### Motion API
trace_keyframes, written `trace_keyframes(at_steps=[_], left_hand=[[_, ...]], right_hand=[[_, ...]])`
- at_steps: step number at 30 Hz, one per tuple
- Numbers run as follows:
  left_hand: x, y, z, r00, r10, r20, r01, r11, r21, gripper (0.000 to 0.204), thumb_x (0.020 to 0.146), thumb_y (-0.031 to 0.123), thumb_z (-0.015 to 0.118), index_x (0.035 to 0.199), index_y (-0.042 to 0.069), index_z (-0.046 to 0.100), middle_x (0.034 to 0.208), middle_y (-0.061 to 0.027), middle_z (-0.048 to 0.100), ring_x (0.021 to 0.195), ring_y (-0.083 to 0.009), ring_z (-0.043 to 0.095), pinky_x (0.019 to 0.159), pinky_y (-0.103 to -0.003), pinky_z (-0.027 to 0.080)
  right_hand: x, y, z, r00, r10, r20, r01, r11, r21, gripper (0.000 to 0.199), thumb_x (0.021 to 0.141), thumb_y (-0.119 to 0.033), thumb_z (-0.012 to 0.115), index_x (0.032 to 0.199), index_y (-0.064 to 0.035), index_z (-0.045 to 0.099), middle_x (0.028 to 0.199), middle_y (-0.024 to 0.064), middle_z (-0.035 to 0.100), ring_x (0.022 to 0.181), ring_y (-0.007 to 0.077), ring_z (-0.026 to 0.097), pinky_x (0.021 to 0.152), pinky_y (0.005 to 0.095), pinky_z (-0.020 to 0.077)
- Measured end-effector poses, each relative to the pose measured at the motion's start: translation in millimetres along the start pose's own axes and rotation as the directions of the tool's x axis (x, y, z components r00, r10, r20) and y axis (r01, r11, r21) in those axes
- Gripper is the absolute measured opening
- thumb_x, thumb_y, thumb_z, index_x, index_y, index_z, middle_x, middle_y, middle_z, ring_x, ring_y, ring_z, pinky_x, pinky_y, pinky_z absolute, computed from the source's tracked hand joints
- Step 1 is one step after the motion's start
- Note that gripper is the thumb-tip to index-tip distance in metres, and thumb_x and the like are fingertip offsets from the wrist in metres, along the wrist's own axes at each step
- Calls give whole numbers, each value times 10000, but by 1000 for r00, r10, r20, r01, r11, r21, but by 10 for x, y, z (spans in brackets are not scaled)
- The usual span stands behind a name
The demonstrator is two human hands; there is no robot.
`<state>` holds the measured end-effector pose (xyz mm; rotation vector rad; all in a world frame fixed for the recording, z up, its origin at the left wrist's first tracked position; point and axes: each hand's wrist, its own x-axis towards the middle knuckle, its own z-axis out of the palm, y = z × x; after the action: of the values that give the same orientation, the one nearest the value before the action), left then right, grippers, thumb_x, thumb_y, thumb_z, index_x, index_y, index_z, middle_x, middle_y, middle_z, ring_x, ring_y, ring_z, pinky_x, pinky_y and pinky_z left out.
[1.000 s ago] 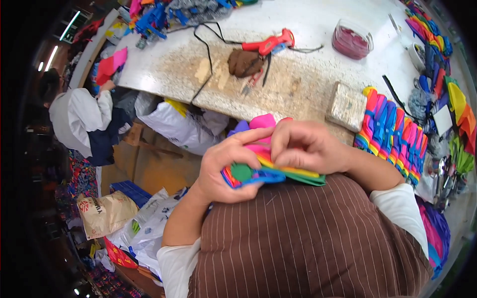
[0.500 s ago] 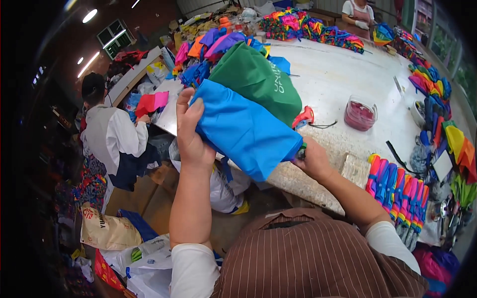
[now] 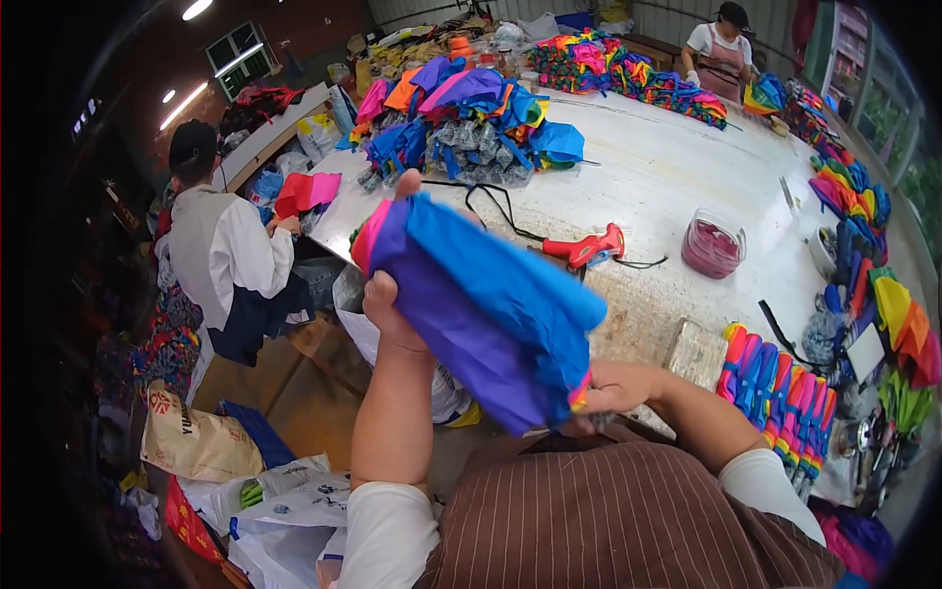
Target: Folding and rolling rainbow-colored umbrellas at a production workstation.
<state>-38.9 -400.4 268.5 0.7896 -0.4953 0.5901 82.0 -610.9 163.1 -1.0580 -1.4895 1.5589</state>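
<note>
Between my hands, over the near edge of the table, is a partly folded rainbow umbrella (image 3: 471, 304). Its blue and purple panels hang loosely bunched, with pink at the upper left end. My left hand (image 3: 397, 304) is wrapped round that end from below, its thumb on the near side and a fingertip showing above. Closed round the lower right end, my right hand (image 3: 613, 388) holds gathered cloth beside a bit of red and yellow fabric. The fingers under that end are partly hidden, and the handle is not clearly visible.
A red hand tool (image 3: 589, 243) with a black cord lies beyond the umbrella, left of a clear tub (image 3: 713, 243). Several folded umbrellas (image 3: 775, 393) line the right edge; others are heaped (image 3: 461, 128) behind. Co-workers stand at left (image 3: 221, 236) and far right (image 3: 721, 54).
The green panel has dropped out of sight, and the umbrella has turned so purple shows beside blue. My right hand has come lower and nearer. The red tool and heap are now uncovered.
</note>
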Motion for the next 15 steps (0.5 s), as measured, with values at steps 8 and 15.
trace_keyframes(at_steps=[8, 15], left_hand=[[121, -130, 402, 818, -122, 562, 175, 984, -42, 711, 683, 186, 745, 1267, 118, 346, 815, -121, 537, 717, -289, 611, 701, -422, 479], [222, -205, 651, 999, 46, -7, -31, 780, 625, 489, 710, -27, 643, 1154, -4, 439, 966, -57, 550, 865, -102, 564, 791, -235, 474]], right_hand=[[-70, 73, -456, 998, -52, -34, 60, 949, 311, 955, 721, -489, 734, 1418, -15, 284, 1407, 164, 389, 1316, 254, 362, 1090, 416, 271], [267, -888, -207, 917, -223, -330, 213, 975, -67, 714, 624, -247, 844, 1214, -7, 523, 1125, 102, 615, 1043, 170, 577, 928, 334, 453]])
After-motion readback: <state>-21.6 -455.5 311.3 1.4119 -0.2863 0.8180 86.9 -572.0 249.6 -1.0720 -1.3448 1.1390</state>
